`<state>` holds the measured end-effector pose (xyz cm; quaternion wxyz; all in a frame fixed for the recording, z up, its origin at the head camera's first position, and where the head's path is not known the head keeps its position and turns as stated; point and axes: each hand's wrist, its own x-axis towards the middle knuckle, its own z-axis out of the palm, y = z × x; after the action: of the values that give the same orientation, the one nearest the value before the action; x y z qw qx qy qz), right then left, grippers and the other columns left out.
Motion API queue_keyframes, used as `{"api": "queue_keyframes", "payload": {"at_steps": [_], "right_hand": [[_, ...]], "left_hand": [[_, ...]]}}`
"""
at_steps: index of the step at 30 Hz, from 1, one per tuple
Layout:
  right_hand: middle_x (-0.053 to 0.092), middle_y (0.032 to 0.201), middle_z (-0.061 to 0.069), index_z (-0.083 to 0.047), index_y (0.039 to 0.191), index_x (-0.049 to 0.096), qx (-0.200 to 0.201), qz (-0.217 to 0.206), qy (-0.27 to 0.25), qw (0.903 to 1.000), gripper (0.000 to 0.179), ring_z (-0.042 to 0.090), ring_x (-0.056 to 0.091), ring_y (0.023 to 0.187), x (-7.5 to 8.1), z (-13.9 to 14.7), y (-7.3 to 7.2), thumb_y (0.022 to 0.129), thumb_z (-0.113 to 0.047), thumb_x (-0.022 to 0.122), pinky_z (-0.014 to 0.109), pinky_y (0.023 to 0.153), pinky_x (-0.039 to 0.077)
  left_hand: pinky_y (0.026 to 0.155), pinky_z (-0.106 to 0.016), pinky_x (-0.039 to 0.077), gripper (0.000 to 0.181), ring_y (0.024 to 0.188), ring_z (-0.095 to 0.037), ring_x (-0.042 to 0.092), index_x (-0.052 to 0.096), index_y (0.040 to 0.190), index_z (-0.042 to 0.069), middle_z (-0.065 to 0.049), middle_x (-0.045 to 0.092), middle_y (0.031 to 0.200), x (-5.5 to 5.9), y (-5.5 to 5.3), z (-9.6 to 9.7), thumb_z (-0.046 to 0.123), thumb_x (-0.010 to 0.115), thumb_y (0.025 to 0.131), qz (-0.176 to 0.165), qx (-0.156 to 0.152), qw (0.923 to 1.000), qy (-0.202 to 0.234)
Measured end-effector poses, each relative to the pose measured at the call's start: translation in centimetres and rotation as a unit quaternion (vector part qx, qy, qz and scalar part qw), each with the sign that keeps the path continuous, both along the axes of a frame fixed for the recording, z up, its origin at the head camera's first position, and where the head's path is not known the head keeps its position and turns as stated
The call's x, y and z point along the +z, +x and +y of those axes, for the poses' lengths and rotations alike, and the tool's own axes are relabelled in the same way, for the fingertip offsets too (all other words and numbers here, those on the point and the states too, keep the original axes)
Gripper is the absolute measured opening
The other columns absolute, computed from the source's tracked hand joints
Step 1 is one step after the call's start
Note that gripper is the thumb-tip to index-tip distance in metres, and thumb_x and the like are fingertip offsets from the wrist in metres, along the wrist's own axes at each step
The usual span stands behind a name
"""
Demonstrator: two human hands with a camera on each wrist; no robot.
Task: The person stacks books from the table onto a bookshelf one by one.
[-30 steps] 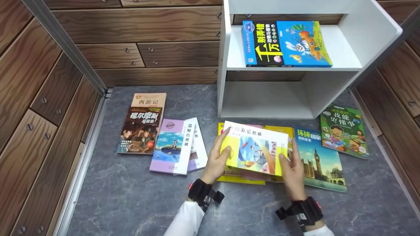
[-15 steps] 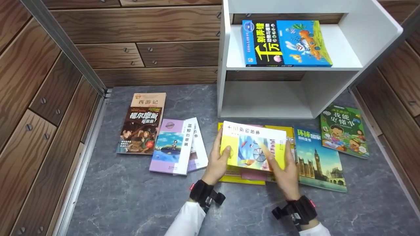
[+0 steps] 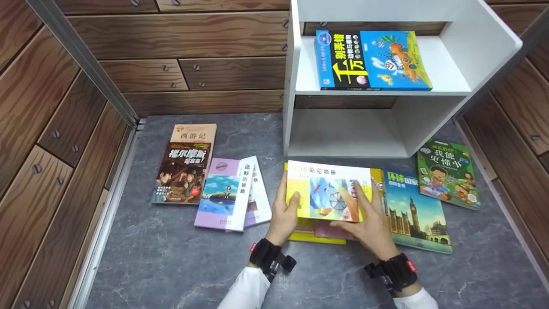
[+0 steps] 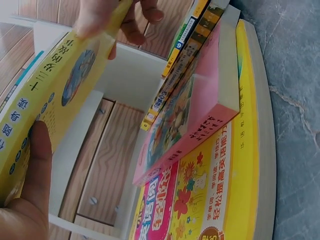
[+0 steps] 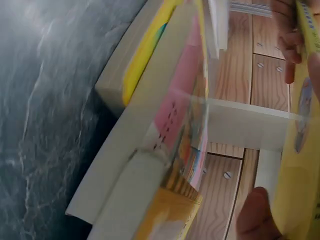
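Note:
My left hand (image 3: 284, 214) grips a white-and-yellow book (image 3: 332, 199) by its left end, thumb on the cover and fingers behind the edge. The book is held above several others, its cover showing a colourful picture with a wheel. At the other end, my right hand (image 3: 373, 223) has its fingers spread, one lying across the cover and the thumb just off the lower edge. In the right wrist view that thumb (image 5: 257, 215) stands apart from the yellow side. Below lie a pink book (image 4: 200, 105), a yellow book (image 4: 200, 185) and a yellow-spined book (image 4: 187, 37).
A white shelf unit (image 3: 291, 107) stands behind, a blue-covered book (image 3: 388, 60) on its upper board. Left on the grey floor lie a brown book (image 3: 182, 171), a peach book (image 3: 193, 133) and purple-white books (image 3: 221, 193). Right are a tower-cover book (image 3: 416, 210) and a green book (image 3: 448, 171).
The book has shifted slightly left. My right hand has gone from gripping the book's right end to spread fingers over it, its thumb moving off the cover below the lower edge.

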<state>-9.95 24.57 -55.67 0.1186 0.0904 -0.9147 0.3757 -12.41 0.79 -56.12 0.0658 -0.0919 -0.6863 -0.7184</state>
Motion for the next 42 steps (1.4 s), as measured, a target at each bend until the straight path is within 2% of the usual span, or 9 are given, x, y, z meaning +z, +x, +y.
{"api": "queue_keyframes", "payload": {"at_steps": [3, 9, 12, 16, 21, 24, 30, 36, 42], "right_hand": [[0.01, 0.167, 0.036, -0.01, 0.157, 0.046, 0.022, 0.046, -0.014, 0.9986, 0.111, 0.065, 0.017, 0.147, -0.5, 0.3, -0.5, 0.061, -0.026, 0.1, 0.083, 0.108, 0.025], [0.009, 0.169, 0.031, -0.004, 0.15, 0.052, 0.051, 0.076, -0.042, 0.9949, 0.105, 0.059, 0.014, 0.151, -0.8, 1.4, -1.6, 0.058, -0.017, 0.099, 0.08, 0.113, 0.019], [0.008, 0.169, 0.03, -0.001, 0.148, 0.053, 0.058, 0.085, -0.065, 0.9926, 0.103, 0.057, 0.012, 0.152, -0.6, 2.0, -2.4, 0.056, -0.01, 0.098, 0.079, 0.114, 0.018], [0.008, 0.171, 0.025, -0.002, 0.149, 0.052, 0.05, 0.077, -0.102, 0.9905, 0.103, 0.052, 0.012, 0.154, -0.3, 2.7, -3.8, 0.056, -0.003, 0.097, 0.073, 0.12, 0.015], [0.012, 0.171, 0.024, -0.004, 0.15, 0.051, 0.037, 0.069, -0.101, 0.9918, 0.104, 0.049, 0.017, 0.154, -0.2, 3.9, -6.2, 0.057, -0.002, 0.098, 0.068, 0.122, 0.019], [0.013, 0.171, 0.023, -0.005, 0.151, 0.05, 0.022, 0.045, -0.097, 0.9941, 0.102, 0.047, 0.019, 0.154, -0.4, 4.5, -7.8, 0.062, -0.007, 0.098, 0.067, 0.122, 0.021], [0.003, 0.172, 0.025, -0.011, 0.157, 0.043, -0.015, -0.024, -0.078, 0.9966, 0.103, 0.048, 0.008, 0.156, -0.8, 5.4, -10.2, 0.07, -0.023, 0.097, 0.069, 0.122, 0.014], [0.003, 0.172, 0.025, -0.01, 0.162, 0.034, -0.017, -0.081, -0.034, 0.996, 0.11, 0.052, 0.01, 0.155, -1.1, 6.0, -12.6, 0.075, -0.04, 0.094, 0.071, 0.121, 0.018], [0.001, 0.17, 0.032, -0.004, 0.163, 0.028, 0.001, -0.137, 0.012, 0.9905, 0.111, 0.06, 0.011, 0.151, -1.1, 7.3, -14.6, 0.08, -0.047, 0.089, 0.076, 0.117, 0.02]], "left_hand": [[0.128, -0.044, 0.017, 0.066, 0.158, -0.035, 0.017, 0.014, 0.164, -0.003, -0.021, 0.016, 0.171, 0.2, 0.0, -0.1, 0.006, 0.047, 0.108, -0.008, -0.005, 0.9999, -0.004], [0.129, -0.042, 0.012, 0.076, 0.159, -0.034, 0.013, 0.008, 0.165, -0.002, -0.02, 0.01, 0.172, 0.4, -0.4, -0.3, 0.012, 0.054, 0.106, -0.033, -0.039, 0.9987, 0.006], [0.124, -0.042, 0.031, 0.075, 0.152, -0.038, 0.032, 0.006, 0.165, 0.0, -0.022, 0.012, 0.172, 0.5, -0.6, -0.4, 0.012, 0.052, 0.108, -0.033, -0.072, 0.9958, 0.045], [0.098, -0.03, 0.056, 0.069, 0.125, -0.033, 0.061, 0.007, 0.167, 0.004, -0.028, 0.038, 0.16, 0.6, -0.7, -0.8, 0.012, 0.046, 0.11, -0.026, -0.1, 0.9919, 0.074], [0.094, -0.041, 0.056, 0.067, 0.112, -0.028, 0.065, 0.015, 0.166, 0.003, -0.03, 0.064, 0.127, 0.8, -0.9, -0.7, 0.013, 0.049, 0.109, -0.03, -0.082, 0.9949, 0.051], [0.109, -0.052, 0.05, 0.067, 0.132, -0.037, 0.058, 0.018, 0.164, -0.003, -0.031, 0.054, 0.145, 0.6, -2.0, 0.1, 0.01, 0.051, 0.108, -0.037, -0.09, 0.993, 0.067], [0.121, -0.037, 0.035, 0.067, 0.151, -0.041, 0.034, 0.021, 0.161, -0.008, -0.024, 0.016, 0.17, 0.0, -4.7, 2.0, 0.016, 0.055, 0.107, -0.074, -0.086, 0.9936, 0.003], [0.123, -0.037, 0.032, 0.069, 0.153, -0.04, 0.029, 0.016, 0.161, -0.01, -0.027, 0.01, 0.17, -1.1, -6.7, 3.1, 0.011, 0.054, 0.107, -0.096, -0.091, 0.9912, -0.009], [0.121, -0.035, 0.034, 0.069, 0.152, -0.037, 0.032, 0.021, 0.161, -0.009, -0.025, 0.014, 0.17, -1.7, -8.7, 3.6, 0.011, 0.056, 0.105, -0.098, -0.098, 0.9867, -0.085]]}}
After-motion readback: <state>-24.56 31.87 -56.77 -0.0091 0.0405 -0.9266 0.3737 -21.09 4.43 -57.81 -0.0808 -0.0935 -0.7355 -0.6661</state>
